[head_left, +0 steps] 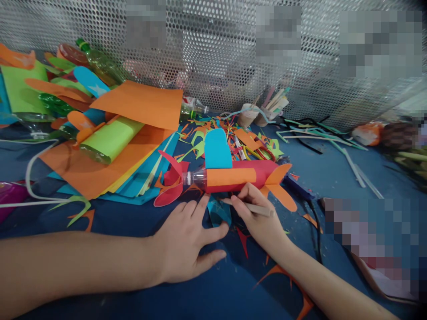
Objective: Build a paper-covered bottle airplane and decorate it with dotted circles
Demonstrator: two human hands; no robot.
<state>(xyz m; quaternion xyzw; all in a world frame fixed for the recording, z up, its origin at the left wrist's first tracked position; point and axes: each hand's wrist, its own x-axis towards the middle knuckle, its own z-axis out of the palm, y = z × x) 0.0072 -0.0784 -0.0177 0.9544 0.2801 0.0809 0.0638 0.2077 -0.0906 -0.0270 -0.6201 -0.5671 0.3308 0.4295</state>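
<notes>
A plastic bottle plane (233, 177) lies on its side, wrapped in red paper with an orange strip along it. Red paper blades sit at its neck and orange fins at its tail. One blue paper wing (218, 149) points away from me; the near blue wing (219, 213) is shaded and bears a star-like outline. My left hand (190, 235) rests with fingers spread, fingertips at the near wing and beside the bottle. Pinched in my right hand (256, 213) is a light-coloured marker (258, 209), its tip at the near wing.
Paper sheets (133, 173) and other paper-covered bottles (111, 138) are heaped at the left. Behind the plane lie paper scraps (196, 144) and cups of sticks (248, 114). A glue gun (298, 186) with a black cord lies at right. A perforated metal panel (213, 44) stands behind.
</notes>
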